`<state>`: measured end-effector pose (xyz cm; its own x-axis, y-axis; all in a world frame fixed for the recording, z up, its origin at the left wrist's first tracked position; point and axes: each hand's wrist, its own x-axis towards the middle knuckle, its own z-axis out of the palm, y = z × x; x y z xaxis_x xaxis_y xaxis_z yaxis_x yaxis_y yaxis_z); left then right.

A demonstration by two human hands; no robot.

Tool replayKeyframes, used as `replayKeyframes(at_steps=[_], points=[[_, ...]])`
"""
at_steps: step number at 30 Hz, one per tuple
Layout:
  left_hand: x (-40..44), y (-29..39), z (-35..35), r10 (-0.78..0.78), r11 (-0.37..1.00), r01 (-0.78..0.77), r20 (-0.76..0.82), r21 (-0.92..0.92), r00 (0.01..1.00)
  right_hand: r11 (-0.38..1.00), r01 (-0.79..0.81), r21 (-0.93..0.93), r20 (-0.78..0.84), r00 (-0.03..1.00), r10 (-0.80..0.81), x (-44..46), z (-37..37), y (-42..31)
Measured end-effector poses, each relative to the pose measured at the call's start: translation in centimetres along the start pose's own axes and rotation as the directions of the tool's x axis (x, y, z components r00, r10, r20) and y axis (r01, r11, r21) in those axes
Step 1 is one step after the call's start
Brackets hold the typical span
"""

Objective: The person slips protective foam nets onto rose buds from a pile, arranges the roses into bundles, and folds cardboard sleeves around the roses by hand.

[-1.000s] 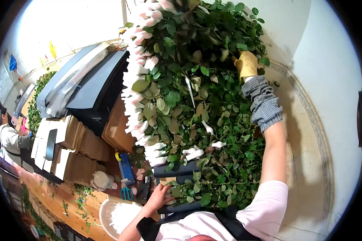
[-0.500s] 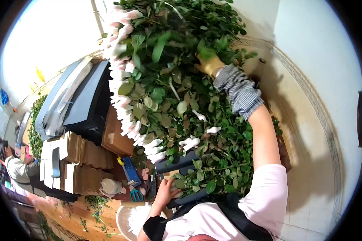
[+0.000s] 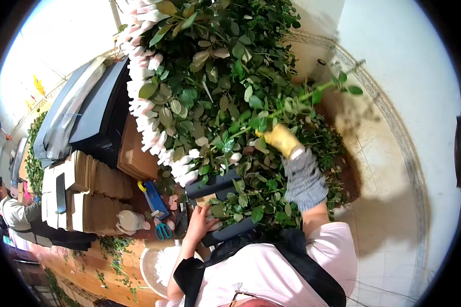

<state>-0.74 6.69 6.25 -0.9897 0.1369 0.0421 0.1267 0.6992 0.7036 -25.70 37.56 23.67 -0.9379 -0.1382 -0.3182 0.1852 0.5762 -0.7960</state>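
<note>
head: dark sheets [image 3: 101, 110] beside leafy stems [image 3: 189, 97]

- Leafy stem [image 3: 312, 95] in the right hand [image 3: 281, 140]: blurred, lower end lost in foliage
- Left hand [image 3: 202, 222]: fingertips hidden by leaves
- Stem pile [image 3: 230, 56]: cut off at top
- Basin [image 3: 145, 267]: partly behind the left arm [image 3: 188, 246]

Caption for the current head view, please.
Gloved right hand holds a leafy stem above piled greenery, the left hand low beside dark padding.

1 yel. glove [image 3: 281, 140], 1 pr. scissors [image 3: 164, 232], 1 wht. bowl [image 3: 144, 267], 1 co-wkr. [image 3: 18, 212]
</note>
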Motion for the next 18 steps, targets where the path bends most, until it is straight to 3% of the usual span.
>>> replayKeyframes(at_steps=[1, 2, 3, 5, 7, 9, 10, 11, 13, 14, 15, 17, 18], points=[[0.0, -0.4, 0.3, 0.035, 0.999, -0.035, -0.022, 0.006, 0.999, 0.999, 0.006, 0.053, 0.053, 0.999, -0.009, 0.0, 1.5, 3.5], [-0.1, -0.2, 0.1, 0.036, 0.999, -0.036, -0.020, 0.013, 0.999, 0.896, -0.047, 0.442, 0.189, 0.981, -0.041, -1.3, 2.6, 5.0], [0.0, 0.1, -0.1, 0.039, 0.999, -0.038, -0.023, 0.019, 0.999, 0.650, -0.143, 0.746, 0.292, 0.948, -0.127, -2.9, 3.3, 5.7], [0.1, 0.0, 0.0, -0.031, 1.000, 0.031, 0.017, 0.003, 0.999, 0.488, -0.064, 0.871, 0.272, 0.889, -0.369, -6.3, 4.6, 6.3], [0.0, 0.0, 0.0, -0.033, 0.999, 0.033, 0.025, 0.009, 0.999, 0.526, 0.168, 0.834, 0.044, 0.929, -0.367, -7.9, 5.2, 5.7], [0.0, 0.3, -0.3, -0.004, 1.000, 0.004, 0.009, 0.017, 1.000, 0.282, 0.087, 0.955, -0.053, 0.991, -0.125, -5.8, 5.0, 8.2], [0.0, 0.5, -0.4, 0.007, 1.000, -0.007, 0.005, 0.016, 1.000, 0.185, 0.170, 0.968, -0.134, 0.972, -0.192, -6.0, 4.9, 8.4], [0.0, 0.6, -0.5, 0.016, 1.000, -0.016, 0.000, 0.019, 1.000, 0.080, 0.182, 0.980, -0.176, 0.981, -0.079, -5.4, 4.5, 8.7], [0.0, 0.2, -0.2, 0.039, 0.999, -0.039, -0.026, 0.001, 0.999, -0.029, 0.171, 0.985, -0.172, 0.984, -0.038, -4.5, 3.2, 9.6], [0.0, 0.1, -0.2, 0.025, 1.000, -0.025, -0.025, -0.003, 0.999, 0.191, 0.120, 0.974, -0.114, 0.993, -0.038, -4.6, 2.7, 10.0], [0.0, 0.1, -0.1, 0.018, 1.000, -0.018, -0.015, -0.005, 1.000, 0.582, 0.045, 0.812, 0.007, 0.996, -0.087, -7.1, 2.3, 7.6], [0.1, 0.6, -0.5, -0.027, 1.000, 0.027, 0.014, 0.010, 1.000, 0.854, 0.111, 0.508, 0.203, 0.948, -0.244, -10.0, 3.6, 6.5], [0.1, 0.7, -0.5, -0.026, 1.000, 0.026, 0.025, 0.012, 0.999, 0.881, 0.096, 0.463, 0.177, 0.964, -0.199, -10.2, 4.6, 7.2]])
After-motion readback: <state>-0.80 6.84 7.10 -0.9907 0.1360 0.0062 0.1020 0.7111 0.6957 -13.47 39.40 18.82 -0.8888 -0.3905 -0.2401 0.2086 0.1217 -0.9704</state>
